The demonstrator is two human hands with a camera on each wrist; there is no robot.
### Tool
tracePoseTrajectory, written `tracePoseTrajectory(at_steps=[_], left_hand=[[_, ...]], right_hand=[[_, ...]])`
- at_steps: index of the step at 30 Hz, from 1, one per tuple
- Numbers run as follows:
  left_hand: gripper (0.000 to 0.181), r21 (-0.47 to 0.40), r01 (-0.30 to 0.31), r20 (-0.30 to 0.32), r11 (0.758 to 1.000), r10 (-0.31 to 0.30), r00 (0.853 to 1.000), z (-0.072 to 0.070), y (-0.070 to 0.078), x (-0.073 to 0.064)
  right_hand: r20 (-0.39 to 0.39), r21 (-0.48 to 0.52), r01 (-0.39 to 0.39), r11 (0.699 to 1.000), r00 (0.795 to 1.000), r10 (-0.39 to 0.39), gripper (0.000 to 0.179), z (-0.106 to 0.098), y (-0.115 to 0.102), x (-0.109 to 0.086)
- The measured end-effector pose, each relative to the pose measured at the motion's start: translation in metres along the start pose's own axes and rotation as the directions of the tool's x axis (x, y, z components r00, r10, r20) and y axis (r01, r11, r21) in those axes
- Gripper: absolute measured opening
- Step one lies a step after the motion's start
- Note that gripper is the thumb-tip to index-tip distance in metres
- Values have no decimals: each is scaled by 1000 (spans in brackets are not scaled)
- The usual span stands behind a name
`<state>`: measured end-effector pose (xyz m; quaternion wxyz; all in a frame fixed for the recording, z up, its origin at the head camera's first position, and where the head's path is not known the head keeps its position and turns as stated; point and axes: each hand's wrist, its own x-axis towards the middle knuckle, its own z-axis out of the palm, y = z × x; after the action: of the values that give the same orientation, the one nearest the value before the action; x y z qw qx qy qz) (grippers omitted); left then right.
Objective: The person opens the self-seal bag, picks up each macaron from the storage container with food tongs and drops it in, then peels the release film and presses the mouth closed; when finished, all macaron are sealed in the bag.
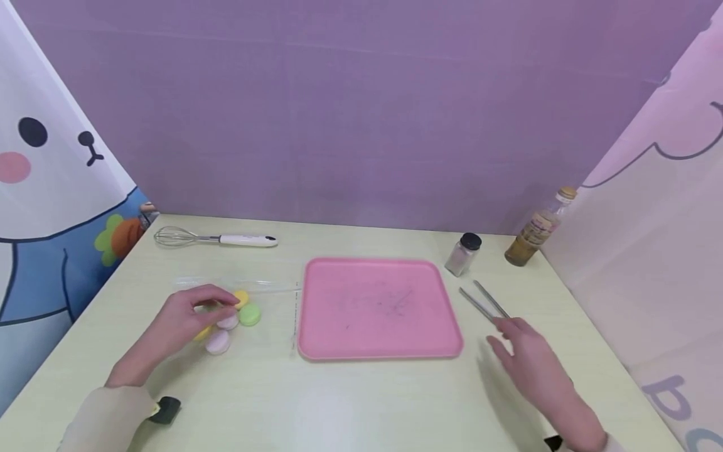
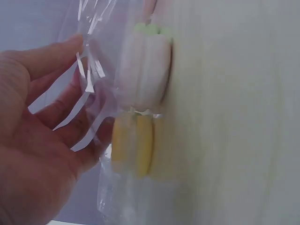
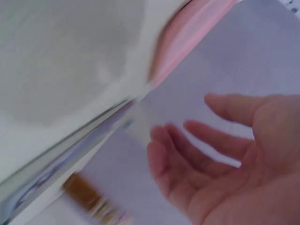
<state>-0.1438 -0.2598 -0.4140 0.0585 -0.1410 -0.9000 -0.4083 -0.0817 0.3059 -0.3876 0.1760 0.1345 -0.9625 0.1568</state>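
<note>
A clear plastic bag (image 1: pixel 277 317) lies on the left of the table with several macarons in it: yellow, pale lilac and a green macaron (image 1: pixel 250 315). My left hand (image 1: pixel 183 317) is over its left part. In the left wrist view, thumb and fingertips pinch the crinkled plastic (image 2: pixel 98 65) beside the macarons. On the right, metal tongs (image 1: pixel 477 304) rest on the table, prongs pointing away from me. Over their near end, my right hand (image 1: pixel 531 364) has its fingers loosely bent and apart. Nothing is in that palm in the right wrist view.
A pink tray (image 1: pixel 384 314) lies mid-table, right of the bag. Behind the tongs are a small black-capped jar (image 1: pixel 463 254) and a corked bottle (image 1: pixel 533 235) of brown contents. A whisk (image 1: pixel 226 239) lies at the back left. A purple backdrop (image 1: pixel 361 125) rises behind the table.
</note>
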Motion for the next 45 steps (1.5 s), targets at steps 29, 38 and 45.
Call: tracePoseTrajectory(at_steps=[29,38,45], left_hand=[[17,102,-178,176,979,158,972,15,19,90],[22,102,-172,253,980,142,957,27,8,109],[24,55,-131,362,990,103,927,32,9,117]], right_hand=[[287,478,147,866,905,-313,14,101,-225,40],[464,638,-243,731,879,-113,11,117,-250,48],[598,711,-565,418,799,62,15,131,-269,56]])
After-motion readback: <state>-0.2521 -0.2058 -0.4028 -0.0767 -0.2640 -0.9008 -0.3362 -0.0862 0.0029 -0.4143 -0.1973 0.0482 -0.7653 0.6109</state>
